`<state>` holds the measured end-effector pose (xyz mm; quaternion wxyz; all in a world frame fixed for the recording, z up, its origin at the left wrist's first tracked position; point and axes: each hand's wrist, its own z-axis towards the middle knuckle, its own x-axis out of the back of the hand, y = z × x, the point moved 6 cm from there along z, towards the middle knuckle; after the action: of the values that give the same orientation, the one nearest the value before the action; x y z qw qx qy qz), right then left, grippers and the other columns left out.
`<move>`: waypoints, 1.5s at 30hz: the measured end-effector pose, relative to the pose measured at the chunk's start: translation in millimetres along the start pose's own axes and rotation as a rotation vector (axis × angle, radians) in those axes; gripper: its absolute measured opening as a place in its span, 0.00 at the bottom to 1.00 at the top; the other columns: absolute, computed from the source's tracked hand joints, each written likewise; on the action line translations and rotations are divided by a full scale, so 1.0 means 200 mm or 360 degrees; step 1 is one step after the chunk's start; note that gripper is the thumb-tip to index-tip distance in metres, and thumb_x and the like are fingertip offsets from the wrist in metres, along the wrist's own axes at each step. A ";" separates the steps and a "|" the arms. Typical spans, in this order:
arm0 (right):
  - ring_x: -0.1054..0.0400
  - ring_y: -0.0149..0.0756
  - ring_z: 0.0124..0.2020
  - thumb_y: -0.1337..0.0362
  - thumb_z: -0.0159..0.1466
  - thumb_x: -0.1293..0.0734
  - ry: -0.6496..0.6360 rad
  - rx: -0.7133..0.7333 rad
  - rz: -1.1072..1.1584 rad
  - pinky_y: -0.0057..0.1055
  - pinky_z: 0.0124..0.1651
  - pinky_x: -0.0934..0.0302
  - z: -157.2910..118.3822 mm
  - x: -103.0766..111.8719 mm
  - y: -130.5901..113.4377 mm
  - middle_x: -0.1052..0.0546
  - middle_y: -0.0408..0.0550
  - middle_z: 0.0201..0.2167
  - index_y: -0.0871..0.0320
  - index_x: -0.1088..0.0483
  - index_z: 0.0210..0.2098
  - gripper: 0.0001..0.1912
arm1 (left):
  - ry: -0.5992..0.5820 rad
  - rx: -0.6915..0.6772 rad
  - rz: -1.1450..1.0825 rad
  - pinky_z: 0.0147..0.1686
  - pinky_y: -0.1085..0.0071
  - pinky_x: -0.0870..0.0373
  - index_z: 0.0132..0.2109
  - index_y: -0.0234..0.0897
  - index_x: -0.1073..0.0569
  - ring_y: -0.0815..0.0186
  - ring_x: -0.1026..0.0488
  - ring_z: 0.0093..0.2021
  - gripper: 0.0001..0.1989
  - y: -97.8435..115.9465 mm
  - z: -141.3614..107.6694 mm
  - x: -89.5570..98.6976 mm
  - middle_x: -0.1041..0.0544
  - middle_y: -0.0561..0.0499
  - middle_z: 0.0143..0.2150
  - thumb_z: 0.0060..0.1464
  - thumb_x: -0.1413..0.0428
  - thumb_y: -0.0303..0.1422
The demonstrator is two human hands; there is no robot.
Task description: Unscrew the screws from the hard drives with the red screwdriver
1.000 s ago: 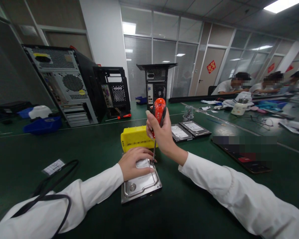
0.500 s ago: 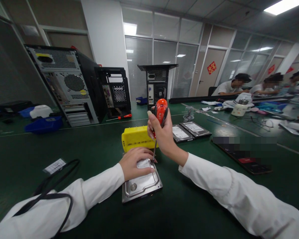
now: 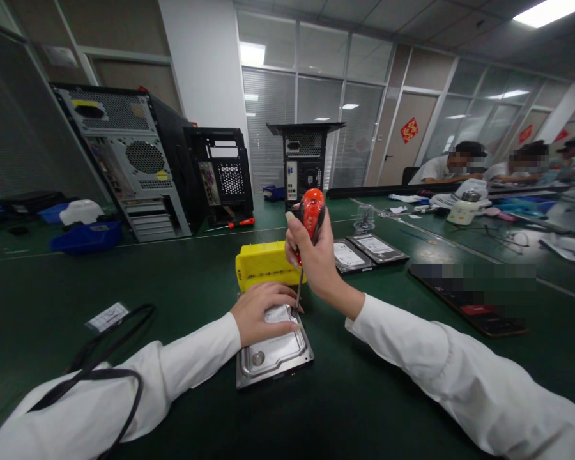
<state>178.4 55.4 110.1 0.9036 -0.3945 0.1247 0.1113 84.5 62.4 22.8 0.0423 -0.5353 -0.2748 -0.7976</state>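
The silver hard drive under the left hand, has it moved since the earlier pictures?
No, the hard drive shows no visible shift against the yellow bin; both appear slightly further right because the whole view shifted.

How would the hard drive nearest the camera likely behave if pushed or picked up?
The hard drive is probably stiff and heavy for its size, given its metal cover. Lying flat, it seems unlikely to roll or tip.

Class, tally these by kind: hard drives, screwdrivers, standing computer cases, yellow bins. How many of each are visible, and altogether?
Hard drives: 3
Screwdrivers: 2
Standing computer cases: 3
Yellow bin: 1
Total: 9
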 end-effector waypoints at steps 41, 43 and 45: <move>0.50 0.20 0.13 0.52 0.63 0.41 -0.0085 0.0072 0.0088 0.20 0.15 0.55 0.00 -0.03 0.00 0.44 0.34 0.20 0.53 0.44 0.42 0.13 | 0.0022 0.0022 0.0017 0.52 0.56 0.40 0.44 0.45 0.24 0.55 0.33 0.51 0.14 -0.01 0.00 -0.01 0.27 0.49 0.48 0.50 0.41 0.43; 0.48 0.20 0.15 0.54 0.63 0.40 -0.0108 0.0089 0.0038 0.20 0.17 0.53 -0.01 -0.03 -0.01 0.42 0.35 0.22 0.52 0.44 0.41 0.12 | 0.0024 0.0027 0.0018 0.52 0.56 0.40 0.44 0.45 0.24 0.56 0.33 0.52 0.14 -0.01 0.00 -0.01 0.27 0.49 0.49 0.50 0.41 0.43; 0.44 0.20 0.17 0.58 0.62 0.38 -0.0116 0.0127 -0.0015 0.21 0.20 0.48 -0.01 -0.04 -0.03 0.40 0.36 0.24 0.53 0.44 0.41 0.11 | 0.0026 0.0030 0.0017 0.52 0.56 0.40 0.43 0.45 0.24 0.55 0.33 0.52 0.14 -0.02 0.00 -0.01 0.27 0.49 0.49 0.50 0.41 0.43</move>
<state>171.8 50.1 115.1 0.9231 -0.3543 0.0942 0.1163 83.2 64.1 20.1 0.0538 -0.5298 -0.2791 -0.7991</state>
